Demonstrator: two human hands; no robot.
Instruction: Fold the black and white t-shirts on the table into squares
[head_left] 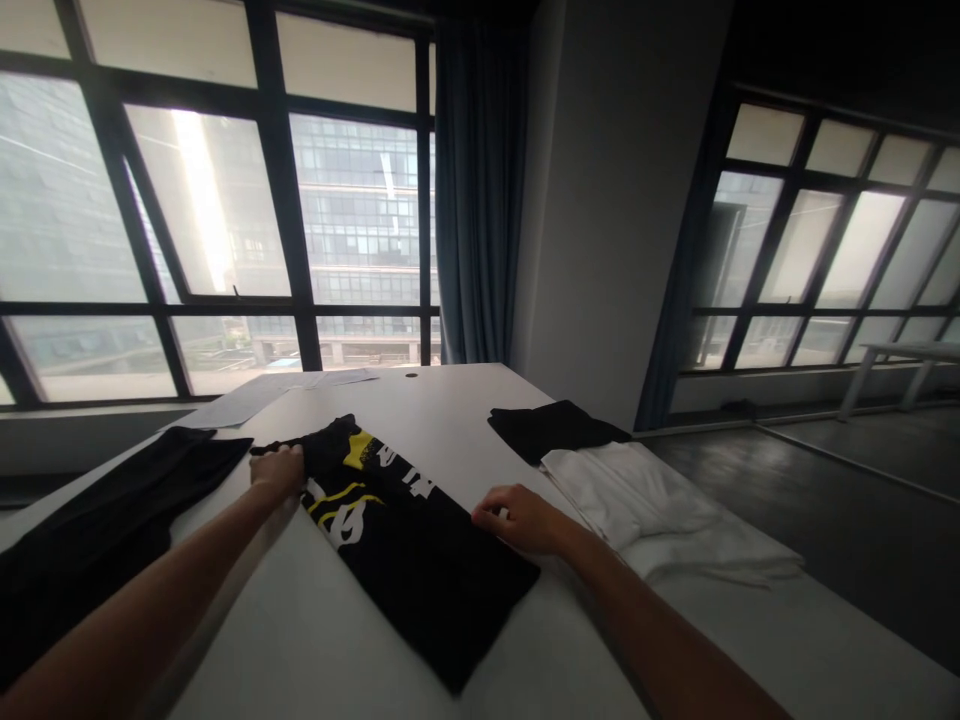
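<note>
A black T-shirt (442, 560) with a yellow and white print lies on the white table (255, 620), folded into a long narrow strip that slants from upper left to lower right. At its upper left end my left hand (279, 472) is closed on the cloth. My right hand (516, 515) pinches the shirt's right edge about midway along, thumb and fingers together. The fingertips of my left hand are partly hidden.
Left of the shirt lies a spread black garment (97, 530). A folded black garment (559, 428) and a folded white garment (645, 500) rest at the right edge. Paper sheets (247, 398) lie at the back left, before the windows. A pillar (607, 200) stands behind.
</note>
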